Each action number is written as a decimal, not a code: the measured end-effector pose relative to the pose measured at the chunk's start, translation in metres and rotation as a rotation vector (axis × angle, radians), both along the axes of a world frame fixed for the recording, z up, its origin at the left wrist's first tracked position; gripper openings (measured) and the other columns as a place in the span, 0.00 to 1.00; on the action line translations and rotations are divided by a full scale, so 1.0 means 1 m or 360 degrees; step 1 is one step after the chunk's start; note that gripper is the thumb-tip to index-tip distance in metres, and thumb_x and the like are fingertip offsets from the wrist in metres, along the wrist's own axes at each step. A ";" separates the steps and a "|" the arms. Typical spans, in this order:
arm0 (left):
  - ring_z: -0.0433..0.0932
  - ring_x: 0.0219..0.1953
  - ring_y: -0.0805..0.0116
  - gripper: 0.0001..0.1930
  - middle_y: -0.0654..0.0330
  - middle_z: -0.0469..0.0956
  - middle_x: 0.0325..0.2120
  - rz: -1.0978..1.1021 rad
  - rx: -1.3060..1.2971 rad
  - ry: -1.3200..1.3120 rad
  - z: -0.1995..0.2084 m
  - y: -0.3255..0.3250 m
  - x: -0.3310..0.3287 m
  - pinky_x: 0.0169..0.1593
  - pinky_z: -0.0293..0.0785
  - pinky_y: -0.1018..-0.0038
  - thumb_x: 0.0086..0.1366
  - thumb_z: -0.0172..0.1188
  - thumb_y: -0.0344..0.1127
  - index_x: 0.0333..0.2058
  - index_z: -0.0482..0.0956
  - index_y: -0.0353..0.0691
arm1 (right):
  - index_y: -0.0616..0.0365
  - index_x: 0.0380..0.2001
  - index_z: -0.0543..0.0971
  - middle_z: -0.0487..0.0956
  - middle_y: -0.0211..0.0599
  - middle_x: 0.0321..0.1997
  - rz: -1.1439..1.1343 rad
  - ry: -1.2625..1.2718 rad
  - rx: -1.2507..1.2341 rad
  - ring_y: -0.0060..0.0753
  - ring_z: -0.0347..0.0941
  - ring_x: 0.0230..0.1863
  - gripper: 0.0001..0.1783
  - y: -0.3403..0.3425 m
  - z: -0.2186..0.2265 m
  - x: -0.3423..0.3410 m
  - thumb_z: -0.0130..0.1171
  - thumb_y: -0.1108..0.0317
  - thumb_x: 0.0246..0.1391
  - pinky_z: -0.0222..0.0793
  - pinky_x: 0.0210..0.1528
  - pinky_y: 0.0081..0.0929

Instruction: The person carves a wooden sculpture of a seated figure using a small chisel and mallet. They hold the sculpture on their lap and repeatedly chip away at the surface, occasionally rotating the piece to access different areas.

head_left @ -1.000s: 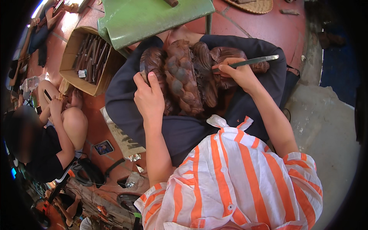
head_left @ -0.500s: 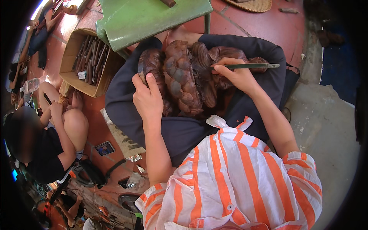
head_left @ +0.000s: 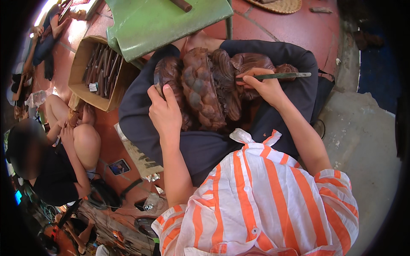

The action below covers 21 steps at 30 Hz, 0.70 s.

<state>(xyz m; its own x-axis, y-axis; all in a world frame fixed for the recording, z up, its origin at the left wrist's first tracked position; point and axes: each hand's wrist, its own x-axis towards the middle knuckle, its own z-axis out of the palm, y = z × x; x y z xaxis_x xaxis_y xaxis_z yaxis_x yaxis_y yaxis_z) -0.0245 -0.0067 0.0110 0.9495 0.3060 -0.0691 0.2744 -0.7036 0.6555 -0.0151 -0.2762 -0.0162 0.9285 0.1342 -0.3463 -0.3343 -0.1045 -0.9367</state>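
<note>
Left of centre, here's the left hand (head_left: 165,107), clamped on the near edge of a dark wooden carving (head_left: 200,91), which sits in the lap (head_left: 205,149) at upper centre. Further right, the right hand (head_left: 264,87) pinches a slim tool (head_left: 294,75), contact unclear. Looks like fine detailing; the next stroke calls for firm bracing and light, steady control.

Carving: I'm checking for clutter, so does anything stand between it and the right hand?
Only the slim tool held in the right hand, pointing leftward at the carving. Nothing else visible stands between them.
</note>
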 end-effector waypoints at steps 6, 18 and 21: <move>0.77 0.35 0.36 0.20 0.39 0.78 0.29 0.0038 -0.0043 -0.0011 -0.001 0.001 -0.001 0.37 0.69 0.52 0.70 0.43 0.48 0.47 0.66 0.35 | 0.65 0.33 0.80 0.77 0.43 0.49 -0.0181 -0.0123 -0.0038 0.27 0.73 0.48 0.09 -0.016 -0.009 -0.022 0.56 0.69 0.57 0.70 0.51 0.25; 0.76 0.35 0.36 0.23 0.38 0.77 0.27 0.0056 -0.0031 0.0019 0.000 0.000 -0.001 0.37 0.68 0.53 0.70 0.43 0.49 0.49 0.65 0.33 | 0.66 0.34 0.82 0.78 0.42 0.48 -0.0401 -0.0012 -0.0011 0.26 0.73 0.46 0.12 0.018 -0.012 -0.018 0.65 0.67 0.50 0.66 0.48 0.22; 0.76 0.34 0.35 0.23 0.37 0.77 0.27 0.0045 -0.0028 -0.0002 -0.002 0.000 -0.001 0.37 0.68 0.53 0.70 0.43 0.49 0.49 0.65 0.33 | 0.67 0.36 0.82 0.78 0.39 0.46 -0.0428 -0.0076 -0.0051 0.24 0.73 0.43 0.12 0.021 -0.016 -0.019 0.64 0.68 0.51 0.67 0.45 0.20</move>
